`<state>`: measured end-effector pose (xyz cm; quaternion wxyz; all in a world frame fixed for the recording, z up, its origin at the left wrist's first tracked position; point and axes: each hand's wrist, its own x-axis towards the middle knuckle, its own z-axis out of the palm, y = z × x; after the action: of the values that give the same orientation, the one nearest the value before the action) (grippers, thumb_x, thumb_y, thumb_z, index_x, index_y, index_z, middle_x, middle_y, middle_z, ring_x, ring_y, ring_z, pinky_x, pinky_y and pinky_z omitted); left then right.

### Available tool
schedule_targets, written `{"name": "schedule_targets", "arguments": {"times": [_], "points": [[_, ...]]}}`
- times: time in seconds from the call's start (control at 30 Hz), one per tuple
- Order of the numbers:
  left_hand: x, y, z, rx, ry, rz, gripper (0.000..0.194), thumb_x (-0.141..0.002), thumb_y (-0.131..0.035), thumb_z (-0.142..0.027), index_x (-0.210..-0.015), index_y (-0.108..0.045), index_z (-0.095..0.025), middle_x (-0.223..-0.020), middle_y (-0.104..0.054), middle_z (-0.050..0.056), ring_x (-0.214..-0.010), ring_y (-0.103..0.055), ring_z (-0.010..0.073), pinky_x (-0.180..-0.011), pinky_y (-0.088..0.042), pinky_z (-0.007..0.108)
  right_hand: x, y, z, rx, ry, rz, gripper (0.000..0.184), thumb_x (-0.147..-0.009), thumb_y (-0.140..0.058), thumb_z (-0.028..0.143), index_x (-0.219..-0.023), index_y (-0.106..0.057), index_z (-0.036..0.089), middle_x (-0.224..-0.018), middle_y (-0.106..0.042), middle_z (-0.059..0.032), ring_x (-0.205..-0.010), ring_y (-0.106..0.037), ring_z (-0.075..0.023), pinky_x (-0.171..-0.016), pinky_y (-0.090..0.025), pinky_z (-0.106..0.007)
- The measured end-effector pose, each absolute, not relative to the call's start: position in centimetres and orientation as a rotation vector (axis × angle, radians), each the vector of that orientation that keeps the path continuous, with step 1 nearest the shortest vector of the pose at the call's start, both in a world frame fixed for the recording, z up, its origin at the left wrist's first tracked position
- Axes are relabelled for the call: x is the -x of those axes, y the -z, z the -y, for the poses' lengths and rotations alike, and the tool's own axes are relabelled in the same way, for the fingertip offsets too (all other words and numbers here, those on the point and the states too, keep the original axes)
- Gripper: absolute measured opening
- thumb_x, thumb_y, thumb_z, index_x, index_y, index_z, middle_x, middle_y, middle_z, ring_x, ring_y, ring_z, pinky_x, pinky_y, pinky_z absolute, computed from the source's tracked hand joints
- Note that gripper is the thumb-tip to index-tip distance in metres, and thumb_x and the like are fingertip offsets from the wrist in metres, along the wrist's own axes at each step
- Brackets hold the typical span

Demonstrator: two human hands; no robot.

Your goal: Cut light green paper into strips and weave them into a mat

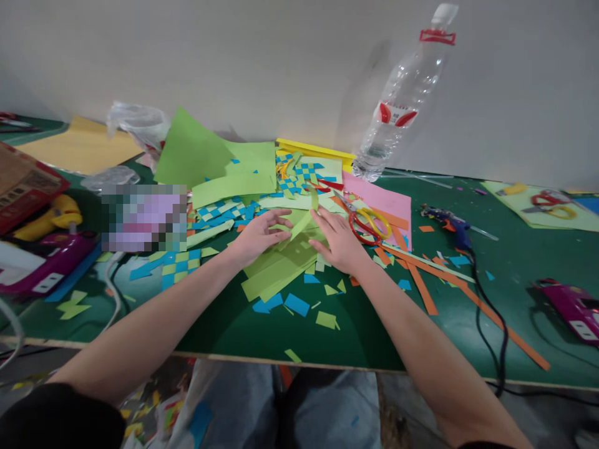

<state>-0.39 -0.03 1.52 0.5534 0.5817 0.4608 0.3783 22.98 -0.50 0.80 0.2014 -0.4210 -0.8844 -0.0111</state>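
My left hand (264, 237) is over a pile of light green paper strips (276, 272), its fingers curved and apart. My right hand (340, 242) lies across from it, fingers stretched out and thumb apart. Between them a narrow light green paper strip (303, 226) slants upward and bends near my right fingertips, which seem to touch its upper part. My left fingertips are close to its lower end; whether they touch I cannot tell. Scissors with red and yellow handles (374, 226) lie open just beyond my right hand, partly on pink paper (390, 199).
Blue-and-green woven paper (224, 211) and green sheets (210, 153) lie behind my hands. A large clear bottle (402, 100) leans on the wall. Right are orange strips (421, 290), a blue glue gun (452, 226) with its cord and a purple device (568, 305). A phone-like object (143, 218) sits left.
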Motion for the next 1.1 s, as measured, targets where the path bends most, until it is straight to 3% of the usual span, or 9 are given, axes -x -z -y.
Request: {"name": "schedule_targets", "arguments": {"times": [0.17,0.37,0.53,0.73,0.93,1.1], "points": [[0.4,-1.7,0.0,-1.303,-0.887,-1.123,0.058,-0.08,-0.073,-0.017,-0.133,-0.052,-0.02,-0.114,-0.064,0.01,-0.081,-0.064,0.0127,-0.061,-0.049,0.022,-23.1,-0.6,0.4,1.241,0.029,2.441,0.072,-0.098,-0.019,0.059,-0.154,-0.022,0.014,-0.155,-0.037,-0.0173,-0.14,-0.039,-0.0329,-0.112,-0.035,-0.052],[0.3,-2.0,0.1,-1.242,-0.875,-1.095,0.045,-0.08,-0.071,-0.012,-0.124,-0.06,-0.019,-0.112,-0.067,0.009,-0.076,-0.066,0.012,-0.062,-0.053,0.023,-23.0,-1.2,0.5,1.093,-0.076,2.473,0.062,-0.1,-0.027,0.051,-0.155,-0.02,0.024,-0.159,-0.031,-0.0082,-0.136,-0.046,-0.0306,-0.109,-0.043,-0.05],[0.2,-1.7,-0.1,-1.151,-0.847,-1.163,0.042,-0.082,-0.071,-0.013,-0.123,-0.061,-0.02,-0.1,-0.073,0.009,-0.076,-0.07,0.0155,-0.063,-0.057,0.026,-23.0,-1.4,0.7,1.016,-0.115,2.453,0.058,-0.101,-0.031,0.043,-0.154,-0.023,0.022,-0.159,-0.033,-0.0073,-0.138,-0.044,-0.0278,-0.112,-0.042,-0.048],[0.0,-1.9,-0.1,-0.956,-0.924,-1.066,0.024,-0.093,-0.055,-0.008,-0.113,-0.064,-0.015,-0.096,-0.074,0.009,-0.087,-0.072,0.017,-0.083,-0.06,0.033,-23.0,-1.4,0.7,0.999,-0.138,2.41,0.057,-0.1,-0.033,0.042,-0.151,-0.03,0.016,-0.157,-0.036,-0.0106,-0.137,-0.045,-0.0262,-0.11,-0.046,-0.045],[-0.2,-2.8,0.1,-0.865,-0.971,-1.082,0.031,-0.102,-0.043,-0.03,-0.105,-0.067,-0.011,-0.088,-0.073,0.012,-0.085,-0.073,0.0197,-0.076,-0.062,0.033,-23.1,-1.5,0.9,0.999,-0.114,2.394,0.055,-0.1,-0.035,0.039,-0.15,-0.034,0.016,-0.155,-0.039,-0.0112,-0.136,-0.048,-0.0267,-0.109,-0.048,-0.045],[0.2,-1.9,-0.2,-1.027,-0.953,-1.057,0.014,-0.088,-0.067,-0.02,-0.101,-0.069,-0.015,-0.095,-0.073,0.008,-0.089,-0.072,0.0177,-0.08,-0.061,0.031,-23.1,-1.4,0.8,0.97,-0.098,2.391,0.051,-0.1,-0.035,0.038,-0.147,-0.038,0.018,-0.153,-0.043,-0.0105,-0.135,-0.048,-0.0263,-0.109,-0.048,-0.047]]}}
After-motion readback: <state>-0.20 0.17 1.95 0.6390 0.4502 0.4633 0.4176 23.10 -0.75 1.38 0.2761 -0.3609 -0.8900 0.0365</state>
